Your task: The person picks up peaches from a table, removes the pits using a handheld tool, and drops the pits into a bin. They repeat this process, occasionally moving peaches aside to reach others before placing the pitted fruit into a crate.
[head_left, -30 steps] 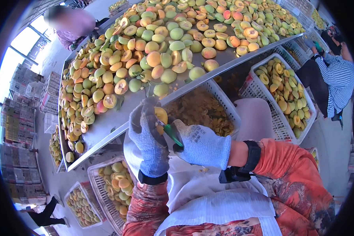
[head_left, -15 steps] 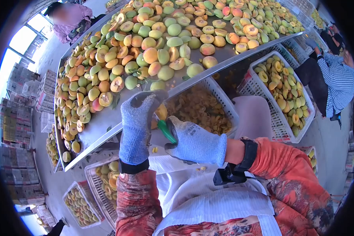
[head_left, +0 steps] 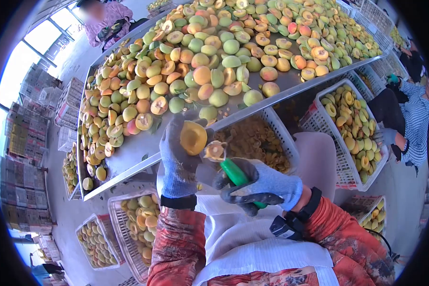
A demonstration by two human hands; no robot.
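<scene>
In my left hand [head_left: 175, 159], gloved in blue and grey, is a peach half [head_left: 193, 137] with its hollowed cut face toward me. My gloved right hand [head_left: 269, 186] is closed around the green handle of a pitting tool [head_left: 233, 171]. At the tool's tip sits a peach stone [head_left: 215, 150] with flesh around it, apart from the half; the blade itself is hardly visible. Both hands are in front of the metal table's edge, above my white apron [head_left: 252, 229]. Many cut peaches [head_left: 200, 76] lie heaped on the table.
The metal table [head_left: 121, 159] has a raised rim. Under its edge stands a crate [head_left: 282, 133] of brown scraps. Crates of peach halves stand at right [head_left: 341, 159] and lower left [head_left: 117, 214]. One person [head_left: 112, 21] is behind the table, another [head_left: 417, 119] at right.
My right hand has turned and drawn away to the right with the tool. The stone is now outside the half, whose hollow shows. The view has shifted slightly.
</scene>
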